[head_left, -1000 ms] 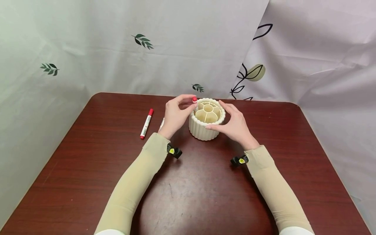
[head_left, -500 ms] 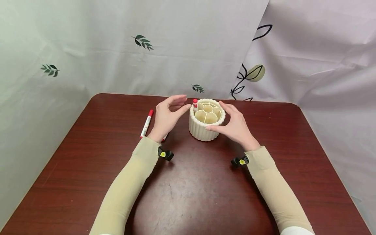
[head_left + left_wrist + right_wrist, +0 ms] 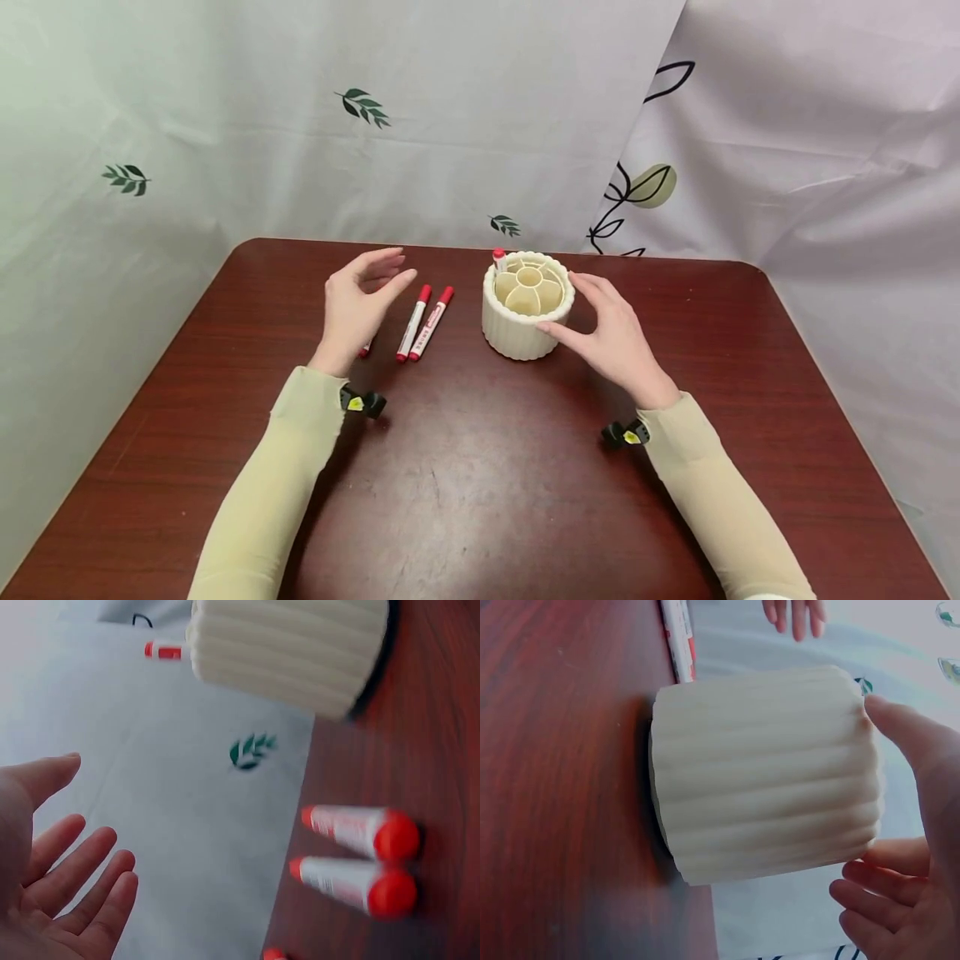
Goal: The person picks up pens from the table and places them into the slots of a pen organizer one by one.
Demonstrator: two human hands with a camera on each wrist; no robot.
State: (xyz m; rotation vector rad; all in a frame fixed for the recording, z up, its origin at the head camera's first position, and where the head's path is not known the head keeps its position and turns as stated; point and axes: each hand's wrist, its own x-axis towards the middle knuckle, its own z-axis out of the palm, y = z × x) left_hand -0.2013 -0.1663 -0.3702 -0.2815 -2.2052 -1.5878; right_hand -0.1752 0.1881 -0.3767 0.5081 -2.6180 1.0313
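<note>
A cream ribbed pen holder (image 3: 519,333) with a scalloped rim and divided compartments stands upright at the back middle of the table. One red-capped white marker (image 3: 499,261) stands in its left compartment. My right hand (image 3: 618,337) holds the holder's right side at the rim, thumb (image 3: 900,727) on one side and fingers on the other. My left hand (image 3: 358,304) hovers left of the holder with nothing in it, fingers apart from the thumb. Beside it lie two red-and-white markers, a left marker (image 3: 412,325) and a right marker (image 3: 432,323). A third marker (image 3: 365,349) is mostly hidden behind that hand.
The dark red wooden table (image 3: 450,500) has its far edge just behind the holder. A pale curtain (image 3: 465,125) with leaf prints hangs behind it. Black camera straps sit on both wrists.
My left hand has let go of the marker, now standing in the holder, and moved left, uncovering two markers on the table. My right hand has shifted slightly right along the rim.
</note>
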